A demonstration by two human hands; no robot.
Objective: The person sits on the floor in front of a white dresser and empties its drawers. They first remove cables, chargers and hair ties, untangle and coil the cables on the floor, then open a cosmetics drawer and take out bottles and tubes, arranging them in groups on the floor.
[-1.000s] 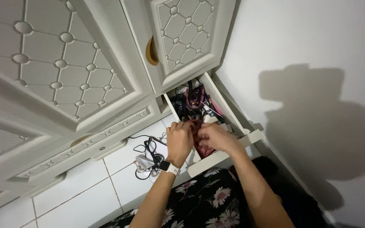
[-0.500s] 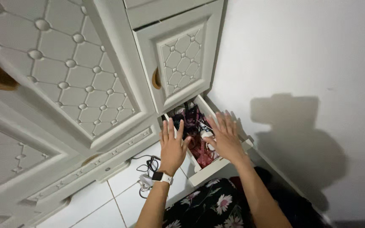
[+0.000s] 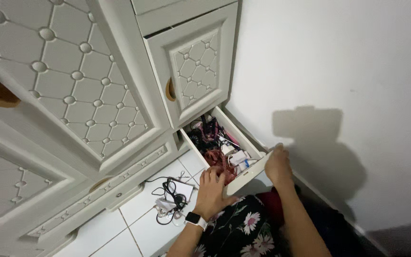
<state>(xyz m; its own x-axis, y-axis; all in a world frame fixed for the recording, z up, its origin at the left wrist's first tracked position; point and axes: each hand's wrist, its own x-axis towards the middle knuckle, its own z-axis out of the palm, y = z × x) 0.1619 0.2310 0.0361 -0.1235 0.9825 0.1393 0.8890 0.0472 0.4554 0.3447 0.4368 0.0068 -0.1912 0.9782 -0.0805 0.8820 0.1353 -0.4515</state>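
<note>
A white drawer (image 3: 247, 172) stands pulled out at the foot of a white wardrobe. It is full of dark and red tangled items (image 3: 209, 136) and a few small white pieces (image 3: 237, 157). My left hand (image 3: 211, 189) lies on the left end of the drawer front, its fingers curled over the edge onto the red items. My right hand (image 3: 278, 165) grips the right end of the same front panel. A white-strapped watch (image 3: 194, 220) sits on my left wrist.
A carved wardrobe door (image 3: 193, 71) with a wooden handle hangs just above the drawer. Black cables and a white adapter (image 3: 170, 202) lie on the white floor tiles. A plain wall (image 3: 338, 66) closes the right side. Floral fabric (image 3: 243, 231) covers my lap.
Both hands left the drawer's contents and came back to its front panel, one at each end. The view tilted up the wardrobe.
</note>
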